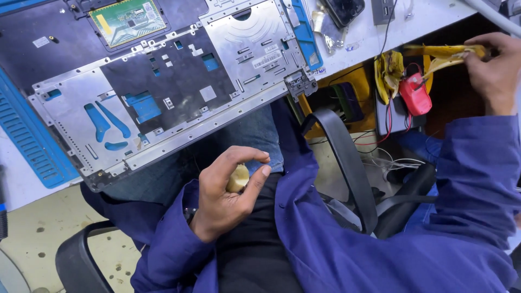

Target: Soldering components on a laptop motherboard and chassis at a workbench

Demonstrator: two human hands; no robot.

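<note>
My left hand [230,190] is over my lap, fingers curled around a small pale piece of peeled banana [237,178]. At the upper right, my right hand [494,62] grips a yellow banana peel [442,54], holding it out over a lower shelf beside the desk. An opened laptop chassis [163,92], bare metal and black inside, lies on the desk just above my left hand and overhangs the desk edge. Both arms are in blue sleeves.
A blue ribbed mat [27,135] lies under the chassis. A green touchpad board [127,19] sits at its top. On the lower shelf lie another banana peel [388,70], a red device [415,95] and wires. A black chair armrest [347,163] curves between my arms.
</note>
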